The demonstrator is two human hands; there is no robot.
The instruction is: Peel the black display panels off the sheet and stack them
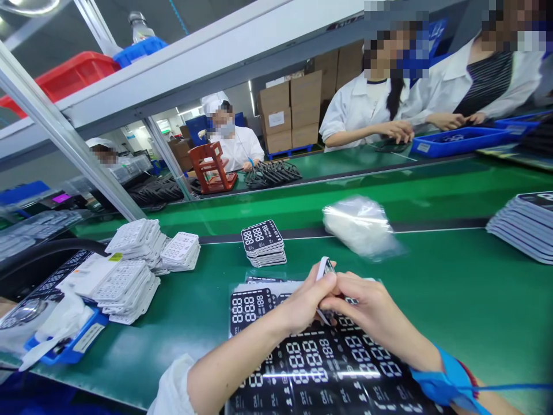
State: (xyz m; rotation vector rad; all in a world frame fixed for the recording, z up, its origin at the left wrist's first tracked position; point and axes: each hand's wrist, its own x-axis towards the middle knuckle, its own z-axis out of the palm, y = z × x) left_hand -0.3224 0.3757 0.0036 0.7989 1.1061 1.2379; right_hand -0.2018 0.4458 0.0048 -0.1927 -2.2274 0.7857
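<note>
My left hand [302,302] and my right hand [363,302] pinch a small white-edged display panel [325,276] between their fingertips, with much of it hidden by my fingers. Beneath my hands lies a sheet of black display panels [319,369] with white digit segments. A short stack of similar panels [262,243] stands ahead of my hands, and a clear plastic bag [358,225] lies to their right. Stacks of white perforated parts [129,288] sit at the left. A blue strap [449,380] circles my right wrist.
A green conveyor belt [432,271] runs across the view. A stack of dark panels [527,226] sits at the right edge. Beyond a metal shelf rail [173,92], co-workers sit at a bench with blue trays [458,141], a red rack [211,167] and cardboard boxes [289,112].
</note>
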